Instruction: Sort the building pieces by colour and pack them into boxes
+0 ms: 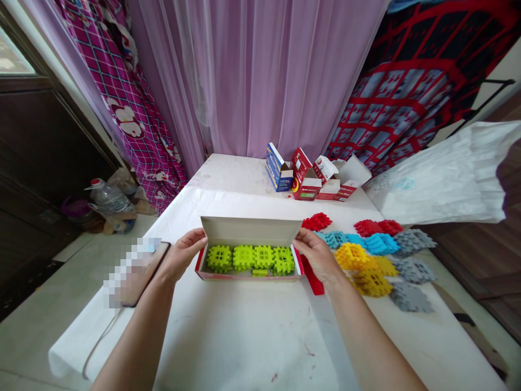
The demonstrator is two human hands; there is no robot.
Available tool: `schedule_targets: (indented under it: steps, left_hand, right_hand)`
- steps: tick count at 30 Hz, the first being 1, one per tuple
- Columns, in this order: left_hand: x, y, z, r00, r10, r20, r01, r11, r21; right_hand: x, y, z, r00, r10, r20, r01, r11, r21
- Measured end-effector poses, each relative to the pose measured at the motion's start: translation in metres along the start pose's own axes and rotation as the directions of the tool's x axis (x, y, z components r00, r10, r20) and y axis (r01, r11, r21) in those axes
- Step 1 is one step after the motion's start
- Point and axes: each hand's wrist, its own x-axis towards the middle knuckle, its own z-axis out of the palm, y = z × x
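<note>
From my end, the left hand (185, 252) is closed in a pinch, thumb against fingertips, on the left end of the long box (244, 277). The right hand (319, 255) holds the opposite end between thumb and curled fingers, partly behind the lid (250, 231). The box lies between them, its long axis running straight across my view from palm to palm, so I can't call either hand nearer. The lid stands raised along the far long edge, and the open side faces up toward me.

Inside, I see green blocks (243, 258) in a row along that axis, with a small flat green piece (260, 272) in front of them. A red strip (314, 281) lies by the right end, partly hidden by the right hand.

Farther right are red (316, 221), blue (380, 244), yellow (372, 282) and grey blocks (412, 297), loose on the table (228, 336). Left of the left hand is a phone (150, 271). Toward the curtain (252, 81) stand a blue carton (279, 175) and red cartons (303, 179), flaps open; I can't see what they contain.
</note>
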Motion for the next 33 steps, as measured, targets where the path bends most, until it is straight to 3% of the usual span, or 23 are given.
schedule_targets:
  steps: [6,13,16,21,27,33]
  left_hand:
    - [-0.008,0.008,0.001,1.000,0.008,0.010,-0.009,0.987,0.162]
    - [-0.016,0.014,0.005,0.998,-0.037,-0.048,0.045,0.981,0.188]
    - [-0.018,0.013,0.005,0.994,-0.096,-0.049,0.101,0.987,0.124]
    - [-0.022,0.010,0.000,0.990,-0.133,-0.055,0.136,0.989,0.061]
    - [-0.034,0.003,-0.006,1.000,-0.028,0.000,0.027,0.976,0.215]
    - [-0.045,0.003,-0.014,0.996,0.030,0.084,-0.052,0.962,0.269]
  right_hand:
    - [-0.004,0.003,-0.013,0.991,-0.108,0.083,0.127,0.952,-0.278]
    - [-0.018,-0.005,-0.020,0.961,-0.238,0.142,0.275,0.761,-0.588]
    - [-0.019,-0.006,-0.023,0.938,-0.276,0.210,0.346,0.710,-0.613]
    - [-0.022,-0.006,-0.027,0.949,-0.217,0.227,0.313,0.713,-0.627]
    - [-0.030,-0.007,-0.027,0.960,-0.159,0.229,0.265,0.776,-0.573]
    - [-0.036,-0.005,-0.030,0.933,-0.134,0.333,0.324,0.710,-0.625]
